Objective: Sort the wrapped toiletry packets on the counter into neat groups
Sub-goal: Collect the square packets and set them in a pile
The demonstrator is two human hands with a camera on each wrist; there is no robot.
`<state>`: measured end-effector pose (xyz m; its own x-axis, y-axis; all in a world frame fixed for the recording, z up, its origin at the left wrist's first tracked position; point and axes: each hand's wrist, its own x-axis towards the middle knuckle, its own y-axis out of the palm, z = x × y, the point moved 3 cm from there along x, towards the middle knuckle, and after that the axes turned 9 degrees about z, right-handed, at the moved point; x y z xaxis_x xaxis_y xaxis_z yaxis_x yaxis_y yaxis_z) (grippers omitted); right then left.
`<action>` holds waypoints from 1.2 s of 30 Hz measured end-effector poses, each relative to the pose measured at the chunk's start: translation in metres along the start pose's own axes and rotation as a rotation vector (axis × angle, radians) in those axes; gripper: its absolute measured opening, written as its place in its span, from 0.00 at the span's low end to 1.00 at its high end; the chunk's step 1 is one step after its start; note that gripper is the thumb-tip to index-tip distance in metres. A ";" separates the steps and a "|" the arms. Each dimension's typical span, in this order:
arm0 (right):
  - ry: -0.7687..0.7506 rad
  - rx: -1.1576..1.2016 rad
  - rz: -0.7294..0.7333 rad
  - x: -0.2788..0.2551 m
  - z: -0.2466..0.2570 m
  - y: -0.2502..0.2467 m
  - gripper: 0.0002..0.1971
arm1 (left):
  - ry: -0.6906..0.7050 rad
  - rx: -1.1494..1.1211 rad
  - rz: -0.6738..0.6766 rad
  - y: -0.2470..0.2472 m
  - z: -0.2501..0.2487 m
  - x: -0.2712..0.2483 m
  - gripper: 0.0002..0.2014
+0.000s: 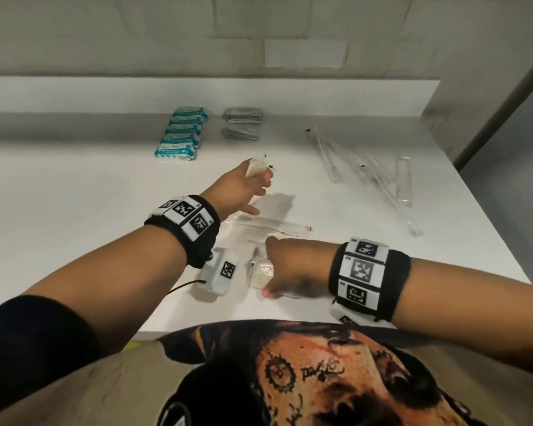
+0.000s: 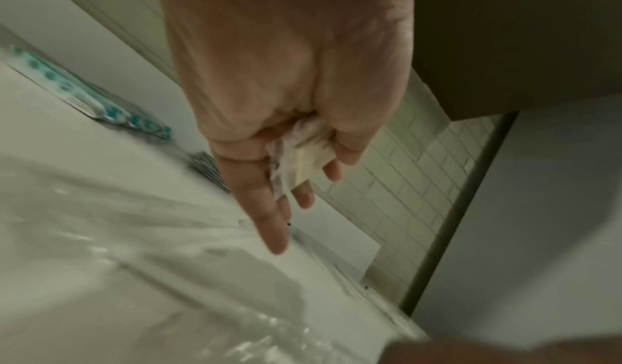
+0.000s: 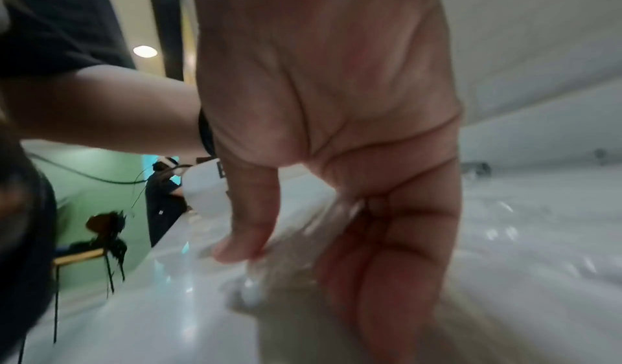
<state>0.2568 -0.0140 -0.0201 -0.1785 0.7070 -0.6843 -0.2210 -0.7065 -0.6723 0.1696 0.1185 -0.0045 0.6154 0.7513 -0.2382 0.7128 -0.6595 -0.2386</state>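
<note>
Left hand (image 1: 242, 189): arm stretched far over the counter (image 1: 74, 192), thumb and fingers pinching a small wrapped packet (image 2: 299, 157). Right hand (image 1: 285, 269): palm down at the near edge, fingers on clear wrappers (image 1: 260, 273); grip unclear.

Boxes (image 1: 182, 133) left of sachet stacks (image 1: 243, 123), long packets (image 1: 373, 170) well right, all on counter (image 1: 74, 195).

We can read nothing: print on the teal packets (image 1: 181, 133) and the shirt (image 1: 317, 373) scrawl is too blurred.

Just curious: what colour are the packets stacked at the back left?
Teal and white packets, clearest in the head view.
</note>
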 end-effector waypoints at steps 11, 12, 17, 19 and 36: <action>0.183 -0.050 -0.186 0.018 0.010 -0.017 0.45 | 0.019 -0.208 -0.120 -0.045 0.038 -0.035 0.13; 0.187 -0.039 -0.171 0.021 0.010 -0.018 0.43 | 0.020 -0.216 -0.130 -0.048 0.040 -0.036 0.13; 0.190 -0.061 -0.121 0.033 0.014 -0.019 0.41 | 0.019 -0.265 -0.120 -0.056 0.046 -0.039 0.13; 0.189 0.003 -0.153 0.034 0.016 -0.017 0.44 | 0.010 -0.269 -0.108 -0.058 0.046 -0.038 0.13; -0.270 1.032 -0.476 0.018 0.036 -0.091 0.13 | -0.016 -0.568 0.228 -0.053 0.012 -0.032 0.25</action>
<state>0.2392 0.0639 0.0391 -0.0385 0.9651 -0.2590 -0.9728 -0.0955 -0.2111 0.1085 0.1293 0.0043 0.7718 0.5893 -0.2389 0.6341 -0.6851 0.3585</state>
